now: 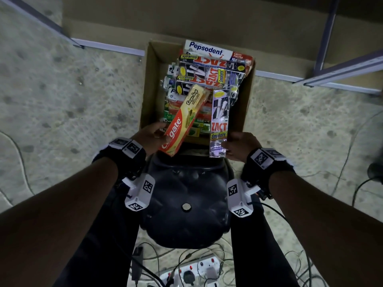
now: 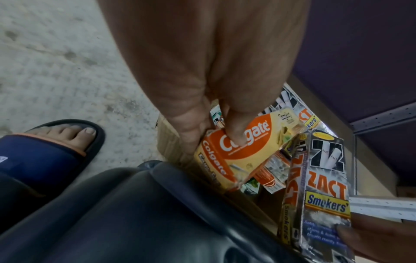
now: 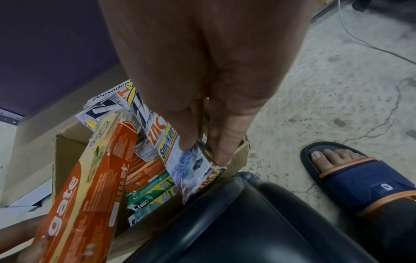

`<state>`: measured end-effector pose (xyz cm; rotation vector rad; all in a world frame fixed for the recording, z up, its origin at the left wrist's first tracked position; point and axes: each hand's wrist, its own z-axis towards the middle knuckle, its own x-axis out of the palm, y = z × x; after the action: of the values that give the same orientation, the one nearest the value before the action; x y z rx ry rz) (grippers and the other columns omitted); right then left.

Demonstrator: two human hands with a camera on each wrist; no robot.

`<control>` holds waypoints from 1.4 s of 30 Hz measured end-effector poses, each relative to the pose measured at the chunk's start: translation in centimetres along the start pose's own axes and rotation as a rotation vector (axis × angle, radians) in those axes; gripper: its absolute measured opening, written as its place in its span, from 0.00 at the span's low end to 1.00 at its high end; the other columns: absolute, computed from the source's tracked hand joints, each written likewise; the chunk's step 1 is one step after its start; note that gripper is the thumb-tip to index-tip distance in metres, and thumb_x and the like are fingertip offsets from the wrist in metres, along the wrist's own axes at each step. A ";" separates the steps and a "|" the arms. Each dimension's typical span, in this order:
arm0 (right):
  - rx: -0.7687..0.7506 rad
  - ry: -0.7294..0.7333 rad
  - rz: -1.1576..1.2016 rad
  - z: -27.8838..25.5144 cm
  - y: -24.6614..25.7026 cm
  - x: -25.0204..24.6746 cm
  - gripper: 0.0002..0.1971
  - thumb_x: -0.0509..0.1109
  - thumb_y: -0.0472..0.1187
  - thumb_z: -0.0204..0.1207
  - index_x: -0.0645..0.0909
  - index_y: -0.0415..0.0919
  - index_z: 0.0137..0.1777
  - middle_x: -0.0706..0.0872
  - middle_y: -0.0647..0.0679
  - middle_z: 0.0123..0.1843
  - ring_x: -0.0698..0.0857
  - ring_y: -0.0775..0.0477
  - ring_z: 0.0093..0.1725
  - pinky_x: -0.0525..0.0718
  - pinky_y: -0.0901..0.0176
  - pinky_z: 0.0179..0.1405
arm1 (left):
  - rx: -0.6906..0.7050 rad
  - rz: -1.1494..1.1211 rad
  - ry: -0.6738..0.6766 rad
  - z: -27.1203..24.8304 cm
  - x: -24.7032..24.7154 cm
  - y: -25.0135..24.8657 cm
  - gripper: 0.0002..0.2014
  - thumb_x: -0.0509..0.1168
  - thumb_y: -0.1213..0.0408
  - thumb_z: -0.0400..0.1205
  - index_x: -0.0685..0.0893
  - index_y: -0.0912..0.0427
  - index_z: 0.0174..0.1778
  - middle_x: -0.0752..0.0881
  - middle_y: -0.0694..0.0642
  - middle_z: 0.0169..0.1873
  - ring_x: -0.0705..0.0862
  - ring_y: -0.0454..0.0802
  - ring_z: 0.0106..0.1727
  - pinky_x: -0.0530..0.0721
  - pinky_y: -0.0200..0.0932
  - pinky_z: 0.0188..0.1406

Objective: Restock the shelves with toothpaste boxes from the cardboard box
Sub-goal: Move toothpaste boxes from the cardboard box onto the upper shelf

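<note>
An open cardboard box [image 1: 149, 83] on the floor holds several toothpaste boxes, with a Pepsodent box [image 1: 209, 51] lying across the far end. My left hand [image 1: 152, 137] grips the near end of a red and yellow Colgate box [image 1: 184, 121] [image 2: 238, 151] [image 3: 90, 186], lifted above the carton. My right hand [image 1: 238, 146] pinches the near end of a silver Zact Smokers box [image 1: 220, 121] [image 2: 324, 192] [image 3: 191, 160], also raised over the carton. Both boxes point away from me.
A black padded stool [image 1: 186, 199] sits between my legs, touching the carton's near side. Shelf frame rails [image 1: 342, 73] run along the floor at the back. A power strip [image 1: 192, 270] and cables lie behind the stool. My sandalled feet [image 2: 45, 151] [image 3: 360, 174] flank the stool.
</note>
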<state>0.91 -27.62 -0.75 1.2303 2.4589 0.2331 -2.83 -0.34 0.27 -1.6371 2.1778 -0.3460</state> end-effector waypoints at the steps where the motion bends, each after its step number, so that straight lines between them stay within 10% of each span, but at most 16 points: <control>1: 0.014 -0.018 -0.009 0.2 0.0 0.3 0.14 0.76 0.40 0.73 0.88 0.46 0.59 0.90 0.41 0.58 0.88 0.37 0.60 0.85 0.42 0.64 | 0.006 -0.018 0.011 0.2 -0.1 0.3 0.23 0.71 0.66 0.81 0.77 0.53 0.73 0.85 0.61 0.63 0.84 0.60 0.64 0.80 0.64 0.68; 9: 0.031 -0.104 -0.065 1.1 -0.3 1.4 0.21 0.76 0.46 0.73 0.85 0.52 0.67 0.88 0.46 0.63 0.86 0.39 0.63 0.85 0.45 0.64 | 0.003 -0.274 0.065 0.9 0.3 1.7 0.19 0.72 0.72 0.79 0.83 0.39 0.53 0.89 0.46 0.52 0.87 0.55 0.61 0.86 0.54 0.57; 15: 0.029 -0.110 -0.033 1.0 -0.2 1.3 0.21 0.76 0.46 0.71 0.85 0.56 0.66 0.89 0.46 0.62 0.87 0.39 0.60 0.86 0.43 0.62 | -0.042 -0.326 0.087 1.2 1.5 1.3 0.26 0.72 0.74 0.78 0.76 0.50 0.70 0.86 0.58 0.60 0.86 0.57 0.61 0.83 0.62 0.63; 28: -0.019 -0.106 -0.103 0.5 1.0 1.3 0.22 0.75 0.46 0.70 0.82 0.57 0.65 0.89 0.46 0.61 0.87 0.37 0.58 0.87 0.41 0.59 | 0.061 0.082 0.023 3.2 1.2 0.9 0.23 0.80 0.64 0.72 0.82 0.53 0.62 0.89 0.57 0.56 0.88 0.56 0.59 0.87 0.60 0.58; 37: -0.089 -0.181 -0.127 1.6 3.9 1.1 0.41 0.81 0.56 0.67 0.67 0.51 0.78 0.81 0.47 0.69 0.84 0.45 0.57 0.81 0.60 0.46 | -0.004 -0.095 0.043 4.2 1.5 -2.1 0.30 0.78 0.64 0.74 0.76 0.54 0.71 0.86 0.52 0.54 0.88 0.51 0.54 0.91 0.43 0.40; 42: -0.061 -0.153 -0.226 2.6 3.7 2.4 0.54 0.81 0.61 0.65 0.54 0.47 0.84 0.71 0.42 0.78 0.78 0.35 0.70 0.73 0.60 0.49 | -0.009 -0.021 0.059 4.9 1.7 -2.7 0.32 0.75 0.61 0.78 0.73 0.53 0.77 0.84 0.57 0.62 0.86 0.57 0.60 0.88 0.59 0.56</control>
<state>3.41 -23.56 -2.59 0.9006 2.4130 0.1445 1.33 -2.58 -3.25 -1.6767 2.2097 -0.3959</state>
